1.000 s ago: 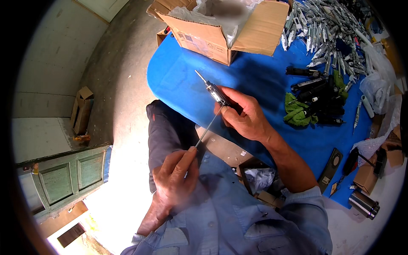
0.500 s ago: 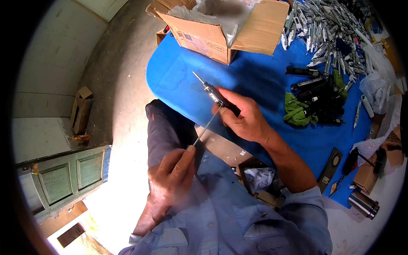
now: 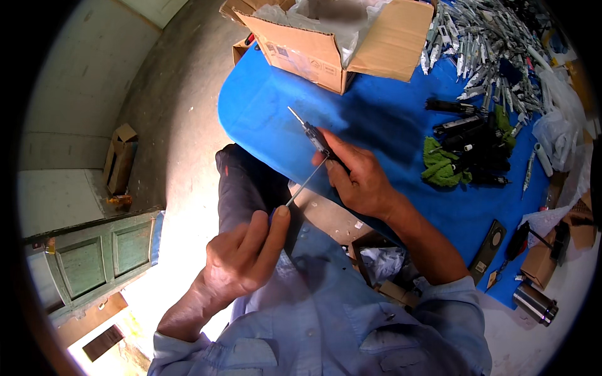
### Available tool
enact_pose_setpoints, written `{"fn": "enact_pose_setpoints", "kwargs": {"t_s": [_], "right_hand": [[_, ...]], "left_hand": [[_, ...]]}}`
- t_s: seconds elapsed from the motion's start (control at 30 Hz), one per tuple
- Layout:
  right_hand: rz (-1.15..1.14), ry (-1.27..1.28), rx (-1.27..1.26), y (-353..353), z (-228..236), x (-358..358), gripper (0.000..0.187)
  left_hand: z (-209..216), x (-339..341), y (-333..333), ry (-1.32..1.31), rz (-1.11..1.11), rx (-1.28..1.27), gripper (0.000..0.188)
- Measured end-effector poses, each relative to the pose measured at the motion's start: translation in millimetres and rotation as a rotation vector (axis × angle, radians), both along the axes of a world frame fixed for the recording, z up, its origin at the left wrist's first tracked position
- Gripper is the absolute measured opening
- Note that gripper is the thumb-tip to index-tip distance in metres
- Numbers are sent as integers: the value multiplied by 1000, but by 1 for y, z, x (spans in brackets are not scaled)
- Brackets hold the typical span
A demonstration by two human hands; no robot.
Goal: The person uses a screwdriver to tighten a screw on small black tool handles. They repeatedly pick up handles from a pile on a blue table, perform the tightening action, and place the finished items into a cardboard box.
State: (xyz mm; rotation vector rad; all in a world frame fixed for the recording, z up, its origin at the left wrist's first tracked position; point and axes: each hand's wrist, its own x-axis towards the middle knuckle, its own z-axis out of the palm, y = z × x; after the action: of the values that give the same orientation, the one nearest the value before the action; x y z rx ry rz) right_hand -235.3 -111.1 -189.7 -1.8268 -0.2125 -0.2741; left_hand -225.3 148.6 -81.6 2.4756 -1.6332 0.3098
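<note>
My left hand is closed round the handle of a screwdriver, whose thin metal shaft points up and to the right. Its tip meets the lower end of a slim black-and-grey device, which has a narrow metal pin sticking out of its far end. That device is pinched between the thumb and fingers of my right hand, over the near edge of the blue table. Most of the screwdriver's handle is hidden in my left hand, and my right fingers cover part of the device.
On the blue table stands an open cardboard box lined with plastic. A heap of slim grey parts fills the far right. Nearer lie several black devices on a green cloth. A metal cylinder is at the right edge.
My left hand has turned and its wrist has swung out to the left, with the screwdriver tip still at the device. My right hand keeps about the same hold.
</note>
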Motion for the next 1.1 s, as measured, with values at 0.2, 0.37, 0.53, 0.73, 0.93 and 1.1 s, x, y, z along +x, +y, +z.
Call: {"fn": "enact_pose_setpoints", "kwargs": {"t_s": [0.2, 0.37, 0.53, 0.73, 0.93, 1.1], "right_hand": [[-17, 107, 7, 2, 8, -1, 56], [-65, 12, -50, 5, 3, 1, 54], [-56, -3, -62, 6, 6, 1, 49], [-108, -75, -101, 10, 2, 0, 49], [-114, -102, -130, 14, -1, 0, 48], [-124, -52, -95, 13, -2, -2, 49]], "left_hand": [[10, 13, -3, -29, -80, 81, 52], [8, 14, -4, -9, -73, 84, 50], [10, 16, -2, 128, -29, 69, 44], [7, 23, -9, 1141, 584, -405, 33], [-2, 17, 1, 1909, 947, -689, 37], [-7, 3, -9, 1188, 647, -530, 32]]}}
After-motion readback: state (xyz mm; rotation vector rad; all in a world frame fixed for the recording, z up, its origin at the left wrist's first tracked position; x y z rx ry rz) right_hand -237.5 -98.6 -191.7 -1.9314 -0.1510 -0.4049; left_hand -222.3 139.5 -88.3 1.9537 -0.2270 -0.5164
